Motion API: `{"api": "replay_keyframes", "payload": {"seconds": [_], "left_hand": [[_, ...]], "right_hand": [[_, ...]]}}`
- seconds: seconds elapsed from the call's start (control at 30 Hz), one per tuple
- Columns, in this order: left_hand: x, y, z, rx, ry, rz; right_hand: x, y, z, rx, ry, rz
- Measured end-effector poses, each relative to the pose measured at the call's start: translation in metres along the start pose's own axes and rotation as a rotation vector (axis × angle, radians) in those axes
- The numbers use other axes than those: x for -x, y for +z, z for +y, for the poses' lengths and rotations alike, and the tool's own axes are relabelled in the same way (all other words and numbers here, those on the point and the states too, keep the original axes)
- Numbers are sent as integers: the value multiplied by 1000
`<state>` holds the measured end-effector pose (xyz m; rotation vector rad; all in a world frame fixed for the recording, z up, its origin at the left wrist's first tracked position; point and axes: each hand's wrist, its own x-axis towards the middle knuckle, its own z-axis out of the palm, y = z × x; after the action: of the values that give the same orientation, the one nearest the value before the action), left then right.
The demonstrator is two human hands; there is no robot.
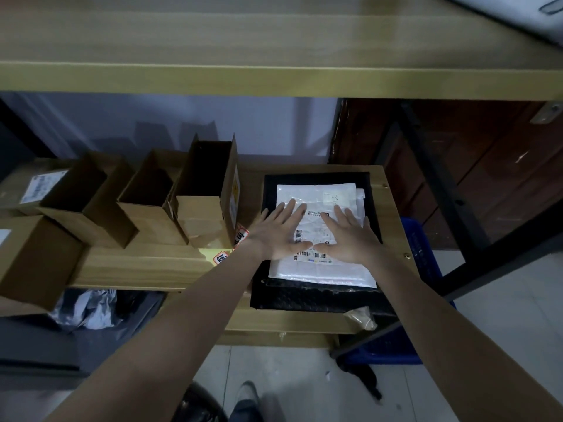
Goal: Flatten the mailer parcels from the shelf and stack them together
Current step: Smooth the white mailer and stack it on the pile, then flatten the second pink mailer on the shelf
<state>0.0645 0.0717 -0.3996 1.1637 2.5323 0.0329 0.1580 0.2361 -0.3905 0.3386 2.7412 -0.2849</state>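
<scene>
**Pressing the top mailer flat on the stack**

Pressing down with both palms, the person is flattening a white plastic mailer parcel with a printed shipping label (320, 236). It is lying on top of a large black flat mailer (316, 295), which is resting on the pale wooden shelf board (146, 266). Another white edge is peeking out at the white mailer's far right, so a further parcel seems to be sitting beneath it. The left hand (278, 231) and the right hand (350, 236) are both spread with straight fingers, thumbs nearly meeting; neither grip is closing on anything.

Left of the black mailer, open brown cardboard boxes (195, 199) are standing in a row, the nearest just beside the left hand.

Judging the risk: the black mailer is overhanging the shelf's near edge, so hard pressure toward its near side could be tipping or sliding the slick stack off. Uneven pressing could also be skewing the white mailer out of line.
</scene>
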Motion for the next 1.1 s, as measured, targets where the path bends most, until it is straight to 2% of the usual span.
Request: {"api": "replay_keyframes", "payload": {"seconds": [0.2,0.5,0.8,0.93,1.1], "left_hand": [[36,-27,3,13,65,117],[111,-87,30,-113,142,295],[233,-156,48,-129,239,717],[276,-184,50,-90,248,822],[310,-223,36,-90,205,938]], "right_hand": [[35,-23,-6,-10,-68,132],[116,-95,-27,11,-206,281],[232,-163,-64,21,-444,513],[266,-191,-85,-82,-526,574],[276,-226,-115,-185,-645,728]]}}
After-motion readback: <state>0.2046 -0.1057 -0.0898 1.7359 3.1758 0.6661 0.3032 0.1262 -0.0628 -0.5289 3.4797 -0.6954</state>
